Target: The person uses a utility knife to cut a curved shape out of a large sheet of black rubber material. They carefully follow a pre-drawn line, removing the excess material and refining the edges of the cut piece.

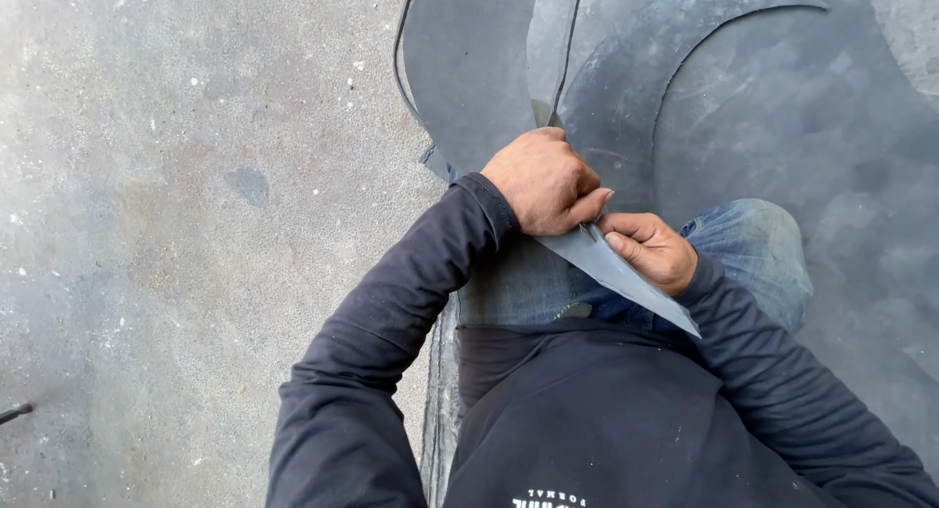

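My left hand (543, 180) is closed over the upper part of a thin grey pointed sheet strip (626, 278). My right hand (650, 249) pinches the same strip just below, thumb on top. The strip's sharp tip points down toward my dark jacket, across my jeans-clad knee (758, 249). A small blade or tool may sit between the hands, but I cannot tell. The strip runs up into a large dark grey rubber-like sheet (782, 107) with curved cuts, lying on the floor ahead of me.
A rough grey concrete floor (196, 224) fills the left half. Curved cut-out sheet pieces (469, 68) overlap at the top centre. A dark rod tip (15, 412) pokes in at the left edge.
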